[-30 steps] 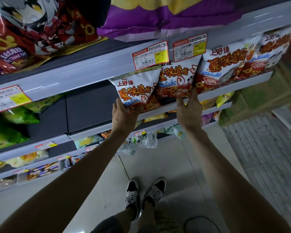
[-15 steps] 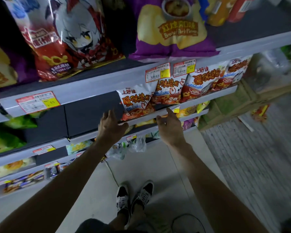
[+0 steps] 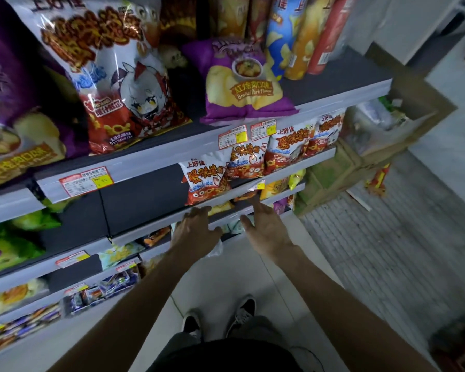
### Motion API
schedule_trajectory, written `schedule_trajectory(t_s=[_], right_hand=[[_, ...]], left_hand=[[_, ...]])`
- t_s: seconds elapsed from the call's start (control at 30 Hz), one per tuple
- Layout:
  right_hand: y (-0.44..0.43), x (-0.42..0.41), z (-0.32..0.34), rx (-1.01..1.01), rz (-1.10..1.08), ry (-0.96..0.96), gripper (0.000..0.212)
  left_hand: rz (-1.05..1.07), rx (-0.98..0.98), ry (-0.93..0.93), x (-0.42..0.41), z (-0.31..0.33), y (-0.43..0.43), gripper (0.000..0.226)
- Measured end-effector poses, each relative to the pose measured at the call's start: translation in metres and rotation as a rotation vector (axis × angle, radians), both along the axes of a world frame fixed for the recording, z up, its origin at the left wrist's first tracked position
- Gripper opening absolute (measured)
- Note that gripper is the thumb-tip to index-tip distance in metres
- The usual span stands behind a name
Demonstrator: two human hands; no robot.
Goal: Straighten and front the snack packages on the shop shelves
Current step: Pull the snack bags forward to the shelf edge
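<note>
The grey shelf rail (image 3: 306, 165) under the row of small snack bags serves here as the reference for all places.

Above this rail, on the next shelf, stands a large white-and-red snack bag (image 3: 124, 84) with orange letters and a cartoon figure. It leans back and is turned a little to the left. Beside it, more to the right, a purple crisp bag (image 3: 242, 84) lies tilted, with tall crisp canisters (image 3: 306, 36) upright behind it. To the right of the rail, past its end, stands an open cardboard box (image 3: 387, 135).

Directly on the rail's shelf four small white-and-red snack bags stand with their faces to the front. The leftmost bag (image 3: 206, 181) is forward and leans left, and its bottom corner reaches the rail. The second bag (image 3: 243, 161) sits partly behind it. The third bag (image 3: 287, 150) and fourth bag (image 3: 325, 132) overlap each other further right. Left of the row the shelf shows only its dark back panel.

Just below the rail both hands hold nothing. The left hand (image 3: 196, 230) has loosely bent fingers near the rail, under the leftmost bag; if they touch it, I cannot tell. The right hand (image 3: 266, 229) is flat, with straight fingers pointing up at the rail.

Two price tags (image 3: 231, 137) hang above the row.
</note>
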State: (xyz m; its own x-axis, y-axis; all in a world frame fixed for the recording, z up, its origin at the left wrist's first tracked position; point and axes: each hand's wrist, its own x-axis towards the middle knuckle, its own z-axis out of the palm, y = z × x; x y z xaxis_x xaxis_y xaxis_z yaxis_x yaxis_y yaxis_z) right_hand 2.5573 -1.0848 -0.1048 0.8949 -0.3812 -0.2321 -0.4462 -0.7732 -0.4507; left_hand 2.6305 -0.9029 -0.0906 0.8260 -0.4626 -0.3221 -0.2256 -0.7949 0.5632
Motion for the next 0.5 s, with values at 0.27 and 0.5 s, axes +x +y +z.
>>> schedule_trajectory(t_s=[0.27, 0.5], right_hand=[[-0.078, -0.028, -0.017, -0.002, -0.010, 0.063, 0.062], [-0.199, -0.059, -0.048, 0.026, 0.018, 0.070, 0.060]], left_hand=[[-0.011, 0.094, 0.035, -0.030, -0.017, -0.060, 0.057], [0.065, 0.155, 0.095, -0.066, -0.034, -0.177, 0.058]])
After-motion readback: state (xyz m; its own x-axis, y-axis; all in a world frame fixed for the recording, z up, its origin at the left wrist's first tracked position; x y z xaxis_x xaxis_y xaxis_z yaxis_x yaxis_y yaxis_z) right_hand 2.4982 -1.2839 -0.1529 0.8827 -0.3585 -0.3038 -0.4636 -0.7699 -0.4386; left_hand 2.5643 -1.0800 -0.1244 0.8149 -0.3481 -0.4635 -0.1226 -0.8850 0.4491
